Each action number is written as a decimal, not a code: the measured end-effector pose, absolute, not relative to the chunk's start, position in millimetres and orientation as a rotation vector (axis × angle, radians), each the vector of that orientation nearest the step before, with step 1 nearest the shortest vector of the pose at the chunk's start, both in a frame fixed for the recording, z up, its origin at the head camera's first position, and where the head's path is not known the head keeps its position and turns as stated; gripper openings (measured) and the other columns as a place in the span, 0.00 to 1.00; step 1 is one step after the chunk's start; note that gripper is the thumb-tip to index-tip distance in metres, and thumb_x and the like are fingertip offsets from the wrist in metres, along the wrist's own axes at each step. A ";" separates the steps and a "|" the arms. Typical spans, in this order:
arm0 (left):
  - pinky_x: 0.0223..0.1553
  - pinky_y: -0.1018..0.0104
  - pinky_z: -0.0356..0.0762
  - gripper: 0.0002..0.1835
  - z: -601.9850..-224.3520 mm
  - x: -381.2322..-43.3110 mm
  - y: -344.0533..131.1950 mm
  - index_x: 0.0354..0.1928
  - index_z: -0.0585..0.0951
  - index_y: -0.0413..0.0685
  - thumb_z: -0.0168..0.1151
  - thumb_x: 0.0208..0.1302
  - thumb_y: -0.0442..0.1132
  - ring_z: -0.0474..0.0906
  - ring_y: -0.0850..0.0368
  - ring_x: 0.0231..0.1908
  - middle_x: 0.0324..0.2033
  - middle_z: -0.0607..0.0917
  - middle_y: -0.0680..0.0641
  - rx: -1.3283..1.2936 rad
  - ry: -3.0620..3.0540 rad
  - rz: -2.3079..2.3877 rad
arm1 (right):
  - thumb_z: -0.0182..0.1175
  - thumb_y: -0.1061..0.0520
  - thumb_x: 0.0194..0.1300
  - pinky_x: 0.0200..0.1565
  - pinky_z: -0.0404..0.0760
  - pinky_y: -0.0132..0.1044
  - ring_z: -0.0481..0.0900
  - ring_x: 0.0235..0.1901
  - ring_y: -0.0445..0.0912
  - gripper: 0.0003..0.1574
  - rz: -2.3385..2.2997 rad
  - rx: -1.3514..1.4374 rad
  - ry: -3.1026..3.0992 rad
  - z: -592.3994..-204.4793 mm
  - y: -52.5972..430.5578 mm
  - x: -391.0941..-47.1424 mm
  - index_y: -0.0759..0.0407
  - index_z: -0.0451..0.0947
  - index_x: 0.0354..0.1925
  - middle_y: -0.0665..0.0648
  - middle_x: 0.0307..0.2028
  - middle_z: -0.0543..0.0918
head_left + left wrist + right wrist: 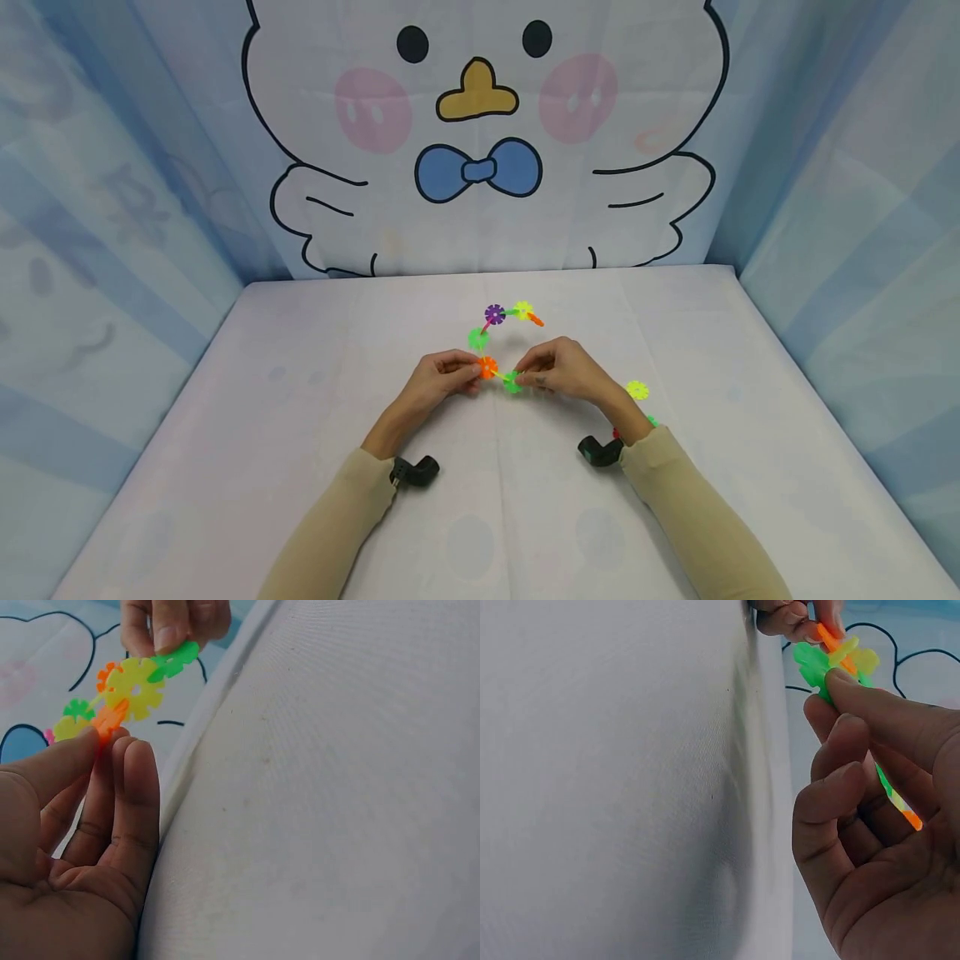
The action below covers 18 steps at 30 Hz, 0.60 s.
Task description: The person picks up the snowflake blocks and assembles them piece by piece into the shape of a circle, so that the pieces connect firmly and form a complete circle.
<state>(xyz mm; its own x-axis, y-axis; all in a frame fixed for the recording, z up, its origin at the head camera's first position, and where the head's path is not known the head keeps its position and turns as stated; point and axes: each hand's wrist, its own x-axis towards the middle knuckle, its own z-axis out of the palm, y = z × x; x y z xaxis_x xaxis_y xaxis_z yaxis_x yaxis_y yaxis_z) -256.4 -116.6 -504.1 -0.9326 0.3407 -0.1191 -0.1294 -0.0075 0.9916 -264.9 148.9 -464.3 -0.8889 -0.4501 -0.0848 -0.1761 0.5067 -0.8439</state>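
Note:
A curved chain of notched, flower-shaped plastic discs hangs between the hands in the head view. My left hand (448, 372) pinches an orange snowflake disc (489, 367) between thumb and fingers. At the chain's near end, my right hand (561, 368) pinches a green snowflake disc (512, 382). A yellow disc (136, 688) joins these two, seen broadside in the left wrist view. From the orange disc the chain curves away through a light green disc (477, 338), a purple disc (495, 314) and a yellow disc (523, 310), ending in an orange one (536, 319) seen edge-on.
Beside the right forearm lie a loose yellow disc (637, 390), a green one (652, 421) and a red one (616, 433), the last two partly hidden by the arm. The white-covered table (300, 333) meets a printed cloth backdrop (480, 233), with curtains on both sides.

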 end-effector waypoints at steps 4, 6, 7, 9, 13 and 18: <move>0.42 0.69 0.90 0.15 -505.5 -258.1 -116.6 0.57 0.83 0.30 0.63 0.77 0.35 0.88 0.60 0.32 0.35 0.89 0.51 0.226 1.946 2.027 | 0.77 0.55 0.64 0.28 0.79 0.32 0.79 0.25 0.43 0.08 -1.323 -0.526 2.488 -465.4 146.5 -264.6 0.57 0.92 0.40 0.57 0.32 0.91; 0.43 0.67 0.91 0.15 -505.7 -258.5 -116.4 0.58 0.82 0.30 0.62 0.78 0.36 0.89 0.59 0.33 0.36 0.90 0.50 0.244 1.948 2.027 | 0.77 0.55 0.64 0.27 0.78 0.32 0.78 0.24 0.43 0.07 -1.334 -0.517 2.495 -465.5 145.0 -264.4 0.56 0.92 0.40 0.56 0.32 0.92; 0.44 0.66 0.91 0.15 -505.4 -258.3 -116.2 0.58 0.82 0.30 0.61 0.79 0.36 0.89 0.59 0.33 0.37 0.90 0.49 0.257 1.953 2.020 | 0.77 0.55 0.64 0.27 0.77 0.32 0.78 0.24 0.43 0.07 -1.340 -0.512 2.500 -465.7 144.4 -264.4 0.56 0.92 0.39 0.55 0.33 0.92; 0.46 0.64 0.91 0.15 -505.4 -258.1 -116.3 0.57 0.82 0.31 0.62 0.78 0.36 0.89 0.58 0.35 0.39 0.91 0.47 0.292 1.966 1.992 | 0.77 0.56 0.63 0.27 0.76 0.31 0.77 0.24 0.43 0.06 -1.362 -0.504 2.505 -465.7 143.0 -264.0 0.56 0.92 0.39 0.54 0.33 0.92; 0.48 0.65 0.90 0.14 -504.7 -256.4 -115.8 0.54 0.84 0.35 0.67 0.74 0.37 0.89 0.60 0.38 0.42 0.93 0.44 0.372 2.053 1.863 | 0.77 0.56 0.64 0.26 0.76 0.30 0.77 0.24 0.42 0.06 -1.396 -0.520 2.512 -466.7 139.8 -263.4 0.57 0.92 0.39 0.54 0.34 0.93; 0.46 0.68 0.86 0.13 -503.6 -254.4 -114.1 0.52 0.87 0.38 0.71 0.71 0.38 0.88 0.61 0.38 0.40 0.94 0.45 0.416 2.136 1.761 | 0.76 0.55 0.65 0.27 0.76 0.31 0.79 0.24 0.42 0.07 -1.403 -0.555 2.511 -469.3 135.0 -261.6 0.58 0.92 0.39 0.55 0.33 0.93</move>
